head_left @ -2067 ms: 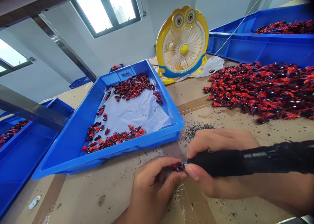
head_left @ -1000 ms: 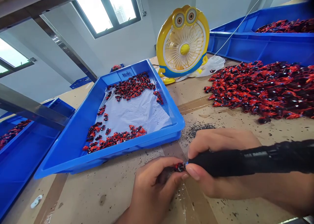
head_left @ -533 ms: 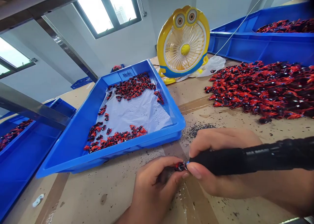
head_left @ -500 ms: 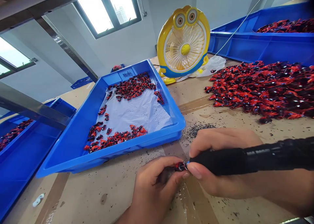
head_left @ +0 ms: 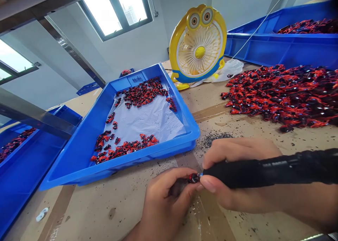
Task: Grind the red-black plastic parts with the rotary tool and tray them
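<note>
Between the thumb and forefinger of my left hand is a small red-and-black plastic part, its round open end turned to the right. My right hand grips a thick black pen-shaped power tool, held nearly level. The tool's tip, with a bit of blue showing, meets the part's open end; my fingers partly cover the contact. Both hands are low over the brown table, close together. A blue tray with a white plastic liner and several similar parts stands to the left.
A large pile of red-and-black parts lies at the right, before stacked blue bins. A yellow fan stands at the back. Black shavings dot the table. A metal post and another blue bin are at the left.
Hardly anything differs. The tool and my right hand have shifted very slightly left, toward the part; my left hand keeps its place.
</note>
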Demonstrator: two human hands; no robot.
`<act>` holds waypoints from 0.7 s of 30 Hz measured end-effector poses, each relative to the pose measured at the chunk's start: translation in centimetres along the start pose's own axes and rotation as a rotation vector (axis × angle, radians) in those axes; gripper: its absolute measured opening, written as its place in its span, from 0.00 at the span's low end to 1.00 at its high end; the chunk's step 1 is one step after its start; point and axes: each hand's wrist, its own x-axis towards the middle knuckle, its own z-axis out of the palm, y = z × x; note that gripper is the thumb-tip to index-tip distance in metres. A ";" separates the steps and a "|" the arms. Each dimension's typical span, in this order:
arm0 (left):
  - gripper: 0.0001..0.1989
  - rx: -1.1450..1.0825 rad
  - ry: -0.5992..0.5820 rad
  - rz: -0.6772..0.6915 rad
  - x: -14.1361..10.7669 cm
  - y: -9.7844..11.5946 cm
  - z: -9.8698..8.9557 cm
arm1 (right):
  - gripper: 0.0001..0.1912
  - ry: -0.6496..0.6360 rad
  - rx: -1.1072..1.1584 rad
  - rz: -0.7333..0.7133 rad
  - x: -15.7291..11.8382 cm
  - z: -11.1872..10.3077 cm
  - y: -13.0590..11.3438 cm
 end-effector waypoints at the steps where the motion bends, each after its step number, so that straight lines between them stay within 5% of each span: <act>1: 0.09 -0.001 0.003 0.002 0.0 0.0 0.0 | 0.08 0.002 -0.009 -0.004 0.0 0.0 0.0; 9: 0.08 0.015 -0.009 0.033 -0.1 -0.1 0.2 | 0.06 -0.027 0.001 -0.002 0.3 -0.4 -0.2; 21: 0.07 0.013 0.025 -0.147 -0.5 -0.3 0.1 | 0.08 0.066 0.041 -0.030 1.0 -1.8 -0.1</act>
